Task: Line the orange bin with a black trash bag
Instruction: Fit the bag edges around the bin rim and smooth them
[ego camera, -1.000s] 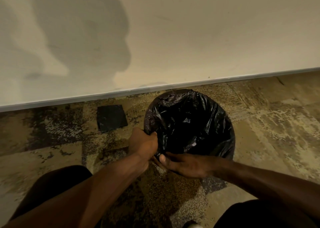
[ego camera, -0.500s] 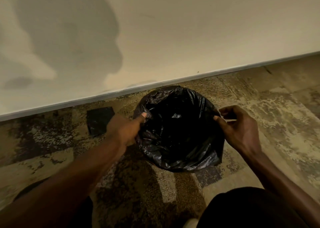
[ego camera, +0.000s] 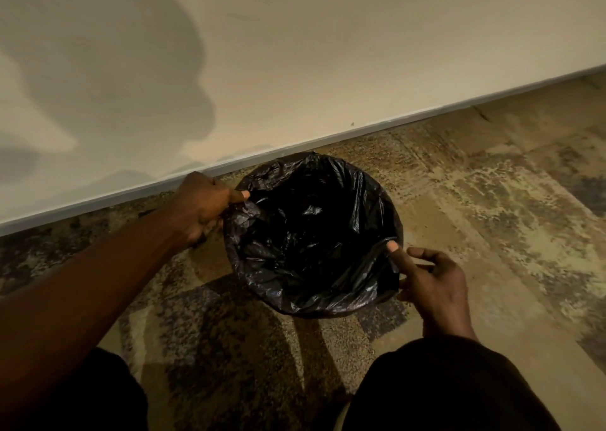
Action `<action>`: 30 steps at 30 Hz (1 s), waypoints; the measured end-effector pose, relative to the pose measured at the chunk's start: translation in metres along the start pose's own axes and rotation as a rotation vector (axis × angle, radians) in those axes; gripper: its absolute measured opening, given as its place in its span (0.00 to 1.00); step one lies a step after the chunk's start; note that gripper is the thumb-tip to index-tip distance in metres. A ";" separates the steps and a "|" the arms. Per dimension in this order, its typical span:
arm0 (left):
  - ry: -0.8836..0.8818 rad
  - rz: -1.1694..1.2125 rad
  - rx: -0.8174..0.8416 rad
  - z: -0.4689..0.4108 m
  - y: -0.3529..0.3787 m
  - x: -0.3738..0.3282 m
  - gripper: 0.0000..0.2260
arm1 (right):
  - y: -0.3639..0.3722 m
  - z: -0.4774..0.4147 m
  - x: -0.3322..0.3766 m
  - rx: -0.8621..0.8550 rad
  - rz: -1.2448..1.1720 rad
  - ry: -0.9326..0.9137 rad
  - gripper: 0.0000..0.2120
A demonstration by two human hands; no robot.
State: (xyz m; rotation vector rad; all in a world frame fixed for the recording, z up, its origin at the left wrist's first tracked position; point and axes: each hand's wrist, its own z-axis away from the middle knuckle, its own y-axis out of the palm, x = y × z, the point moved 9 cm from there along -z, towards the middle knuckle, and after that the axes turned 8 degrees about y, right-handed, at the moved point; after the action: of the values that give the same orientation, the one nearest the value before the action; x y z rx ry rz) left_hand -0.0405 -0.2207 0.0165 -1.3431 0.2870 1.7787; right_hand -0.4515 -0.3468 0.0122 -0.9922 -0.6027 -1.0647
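Observation:
A round bin stands on the floor against the wall, fully covered by a black trash bag (ego camera: 311,234) that hangs inside it and folds over the rim. None of the bin's orange surface shows. My left hand (ego camera: 203,206) pinches the bag's edge at the far left of the rim, thumb on top. My right hand (ego camera: 429,279) grips the bag's folded edge at the near right of the rim, thumb pressed on the plastic, the other fingers spread outside it.
A pale wall with a grey baseboard (ego camera: 328,138) runs right behind the bin. Worn, patchy carpet (ego camera: 492,201) spreads right and in front. My knees in dark clothing (ego camera: 442,384) fill the bottom corners.
My left hand slid farther back along the rim toward the wall. My right hand moved nearer along the right rim. The view shifted and the dark square on the floor is out of sight.

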 end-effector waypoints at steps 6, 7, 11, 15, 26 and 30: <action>-0.057 -0.024 0.056 -0.010 0.008 0.005 0.18 | 0.025 0.002 -0.018 0.121 -0.203 0.121 0.26; -0.072 -0.026 0.077 -0.009 0.010 0.006 0.15 | 0.029 -0.001 -0.020 0.147 -0.267 0.150 0.23; -0.205 0.124 0.178 -0.003 0.019 0.017 0.10 | 0.051 -0.009 -0.029 0.369 -0.531 0.304 0.21; -0.254 0.114 0.243 0.000 0.020 0.023 0.11 | 0.067 -0.004 -0.025 0.579 -0.669 0.433 0.24; -0.012 -0.144 0.143 -0.015 0.009 -0.019 0.33 | 0.028 -0.010 -0.024 0.246 -0.375 0.309 0.33; 0.080 -0.222 0.117 -0.022 0.015 -0.029 0.23 | 0.015 0.003 -0.008 0.029 -0.240 0.133 0.34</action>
State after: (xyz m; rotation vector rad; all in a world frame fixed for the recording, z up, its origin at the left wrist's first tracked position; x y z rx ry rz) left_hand -0.0356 -0.2577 0.0286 -1.3107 0.2700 1.5042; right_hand -0.4403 -0.3386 0.0014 -0.8300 -0.6368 -1.3195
